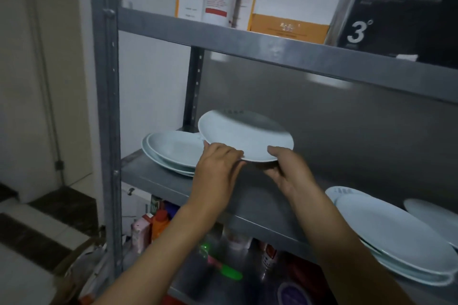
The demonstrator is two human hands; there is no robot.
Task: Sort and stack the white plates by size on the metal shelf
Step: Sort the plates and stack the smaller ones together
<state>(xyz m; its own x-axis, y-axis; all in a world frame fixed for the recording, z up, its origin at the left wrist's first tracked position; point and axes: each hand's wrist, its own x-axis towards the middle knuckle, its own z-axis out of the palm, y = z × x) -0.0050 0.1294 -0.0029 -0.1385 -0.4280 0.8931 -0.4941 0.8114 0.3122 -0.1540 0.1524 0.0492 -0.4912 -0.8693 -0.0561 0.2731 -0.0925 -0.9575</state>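
a: while the metal shelf (173,181) bears a big stack (396,238) near right and a smaller stack (171,151) far left, where's the plate in hand?

b: held plate (245,136) hangs between them, clear of the shelf. left hand (218,168) and right hand (285,168) each clamp its near rim.

a: handling?

b: probably stiff, glazed, slippery and breakable; grip opposite rims, thumbs on top.
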